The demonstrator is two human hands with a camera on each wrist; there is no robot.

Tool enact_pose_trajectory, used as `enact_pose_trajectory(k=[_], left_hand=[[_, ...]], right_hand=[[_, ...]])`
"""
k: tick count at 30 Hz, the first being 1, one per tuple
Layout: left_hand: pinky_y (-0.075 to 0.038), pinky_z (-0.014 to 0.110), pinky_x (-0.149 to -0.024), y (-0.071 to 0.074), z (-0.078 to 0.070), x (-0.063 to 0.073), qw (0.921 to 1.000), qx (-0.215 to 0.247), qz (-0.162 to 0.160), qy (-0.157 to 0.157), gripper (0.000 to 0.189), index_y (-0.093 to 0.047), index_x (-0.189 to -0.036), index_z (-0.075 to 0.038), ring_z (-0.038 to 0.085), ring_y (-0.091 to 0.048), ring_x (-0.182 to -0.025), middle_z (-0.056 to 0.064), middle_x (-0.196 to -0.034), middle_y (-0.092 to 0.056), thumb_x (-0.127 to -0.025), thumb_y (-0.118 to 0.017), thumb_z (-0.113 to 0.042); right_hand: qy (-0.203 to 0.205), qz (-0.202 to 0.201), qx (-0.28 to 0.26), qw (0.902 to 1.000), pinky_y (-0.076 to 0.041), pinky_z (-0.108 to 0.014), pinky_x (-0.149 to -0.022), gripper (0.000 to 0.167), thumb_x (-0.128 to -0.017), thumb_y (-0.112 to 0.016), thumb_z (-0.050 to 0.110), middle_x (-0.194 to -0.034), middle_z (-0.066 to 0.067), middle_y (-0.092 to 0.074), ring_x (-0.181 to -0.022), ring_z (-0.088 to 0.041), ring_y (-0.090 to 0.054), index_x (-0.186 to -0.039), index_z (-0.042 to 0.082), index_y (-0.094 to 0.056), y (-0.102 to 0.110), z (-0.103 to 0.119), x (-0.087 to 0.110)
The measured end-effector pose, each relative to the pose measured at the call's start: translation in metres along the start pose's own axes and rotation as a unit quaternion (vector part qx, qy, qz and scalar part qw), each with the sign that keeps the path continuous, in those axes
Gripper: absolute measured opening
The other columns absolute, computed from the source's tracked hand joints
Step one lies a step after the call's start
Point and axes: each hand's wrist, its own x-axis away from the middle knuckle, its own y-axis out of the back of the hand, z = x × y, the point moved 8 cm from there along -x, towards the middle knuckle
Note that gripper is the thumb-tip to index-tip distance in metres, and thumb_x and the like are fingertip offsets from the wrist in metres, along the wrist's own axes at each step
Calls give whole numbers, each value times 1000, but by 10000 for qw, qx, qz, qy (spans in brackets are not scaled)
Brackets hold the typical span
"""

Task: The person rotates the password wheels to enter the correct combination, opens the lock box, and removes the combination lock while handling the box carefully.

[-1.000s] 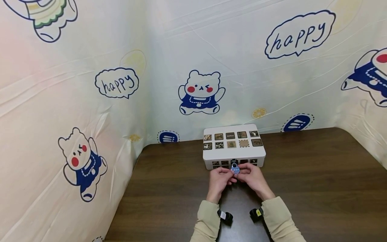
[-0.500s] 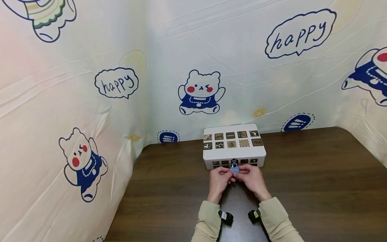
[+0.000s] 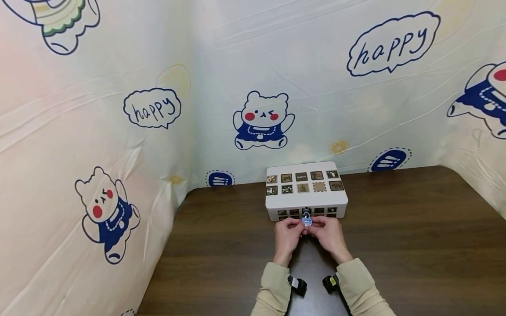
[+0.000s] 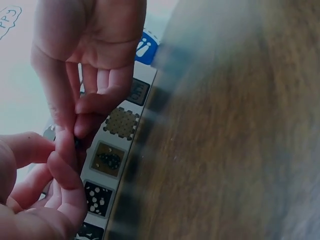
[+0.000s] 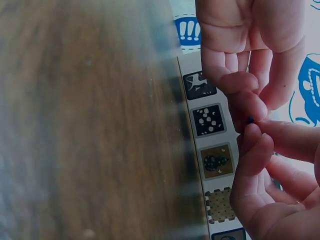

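A small blue padlock (image 3: 306, 221) hangs by its shackle at the front latch of a white box (image 3: 304, 200) with dark picture squares. Small pale marks, too small to read, show on its face. My left hand (image 3: 286, 239) pinches the lock's left side between thumb and fingers. From the right, my right hand (image 3: 330, 235) pinches it too, the two sets of fingertips meeting. In the left wrist view, the fingers of my left hand (image 4: 40, 195) and right hand (image 4: 95, 65) hide nearly all of the lock. The right wrist view is similarly blocked by fingers.
The box stands at the back of a dark brown wooden table (image 3: 415, 228), close to a printed cloth backdrop (image 3: 308, 66). Backdrop cloth also hangs along the left and right sides. Black wrist cameras are strapped at both cuffs.
Both hands stay at the padlock. My wrists have drawn slightly closer together, and the lock has tilted a little, showing its face more. The box has not moved.
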Motion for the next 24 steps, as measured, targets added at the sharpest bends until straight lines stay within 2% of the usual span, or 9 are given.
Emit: enact_pose_trajectory(k=[12,16,24], left_hand=[[-47,19,-52,6,-7,0,9973,-390,-508,-356,4,-76,-79,-2,7,-62,-56,9,-68,-71,-79,-72,-4],[-47,19,-53,6,-11,1,9960,-557,-530,-446,5,-76,-80,-3,6,-62,-58,8,-70,-72,-80,-71,-3],[-49,18,-56,7,-13,1,9934,-776,-617,-570,7,-76,-83,-5,1,-60,-58,6,-72,-72,-81,-70,-4]], right_hand=[[-73,374,-376,9986,-53,-19,-60,28,-83,-66,-4,-91,-22,-73,-70,-9,-67,-110,-12,-66,-6,2,2],[-109,370,-497,9980,-52,-19,-58,28,-85,-64,-4,-90,-22,-72,-68,-8,-66,-111,-14,-64,-6,2,3],[-184,68,-629,9978,-51,-18,-56,26,-84,-66,-5,-87,-21,-73,-62,-6,-64,-108,-14,-65,-9,-3,1]])
